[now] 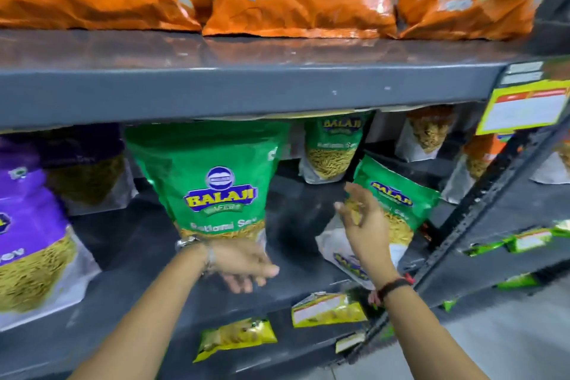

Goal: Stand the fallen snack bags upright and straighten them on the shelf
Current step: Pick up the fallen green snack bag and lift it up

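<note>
A glossy green foil snack bag (391, 210) leans back and rightward on the dark grey metal shelf (296, 219), just behind the right hand (365, 222), fingers spread and empty; the left hand (243, 265), also loose, rests lower left.

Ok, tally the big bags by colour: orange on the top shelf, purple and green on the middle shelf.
Orange bags: 3
Purple bags: 2
Green bags: 3
Total: 8
</note>
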A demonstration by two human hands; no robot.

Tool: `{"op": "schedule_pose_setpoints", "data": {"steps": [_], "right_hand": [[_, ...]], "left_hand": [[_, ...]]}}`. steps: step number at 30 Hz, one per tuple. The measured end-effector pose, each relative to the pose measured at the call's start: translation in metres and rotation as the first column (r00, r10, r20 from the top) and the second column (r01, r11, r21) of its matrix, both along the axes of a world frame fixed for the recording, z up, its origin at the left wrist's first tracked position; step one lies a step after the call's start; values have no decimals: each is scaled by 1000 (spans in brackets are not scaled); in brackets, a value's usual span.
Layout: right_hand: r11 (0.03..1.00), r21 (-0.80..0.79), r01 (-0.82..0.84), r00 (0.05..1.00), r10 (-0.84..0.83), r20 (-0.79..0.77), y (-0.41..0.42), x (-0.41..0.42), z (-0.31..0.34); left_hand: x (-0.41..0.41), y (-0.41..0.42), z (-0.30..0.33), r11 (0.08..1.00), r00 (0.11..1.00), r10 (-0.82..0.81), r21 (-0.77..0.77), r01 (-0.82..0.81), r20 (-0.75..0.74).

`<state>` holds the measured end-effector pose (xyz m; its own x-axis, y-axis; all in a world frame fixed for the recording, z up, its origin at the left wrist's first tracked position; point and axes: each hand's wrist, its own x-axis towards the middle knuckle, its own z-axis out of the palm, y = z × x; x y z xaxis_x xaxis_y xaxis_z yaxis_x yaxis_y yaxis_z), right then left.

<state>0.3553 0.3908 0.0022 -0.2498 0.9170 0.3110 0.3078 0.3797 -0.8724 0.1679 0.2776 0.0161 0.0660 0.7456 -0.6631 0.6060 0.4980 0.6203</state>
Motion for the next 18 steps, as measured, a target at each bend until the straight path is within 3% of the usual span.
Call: {"op": "schedule_pose_setpoints", "data": {"steps": [2,4,6,7,9,11,15,18], "right_hand": [[976,14,215,976,-215,40,19,32,-3],[921,-100,376,922,-361,140,41,59,-16],[826,-347,445,894,-389,221,58,79,-31],[768,-511,387,921,-351,170,62,86,-37],[619,-781,86,968,-237,-81,63,93,-52],[518,-853,-67,974,-152,-169,56,94,-54],[561,-826,-53,986,-100,-132,46,99,-48],[596,-795,-114,979,-67,-191,31,112,-51]], "left_hand": [[37,39,-5,961,992,82,255,-105,97],[65,77,-15,840,958,249,461,-287,143],[82,108,-25,767,902,357,475,-432,244],[89,120,-29,775,886,377,432,-461,269],[96,137,-37,857,916,354,327,-398,188],[101,145,-40,907,936,324,237,-348,137],[106,141,-38,882,935,350,314,-352,67],[108,117,-37,880,931,335,305,-364,144]]}}
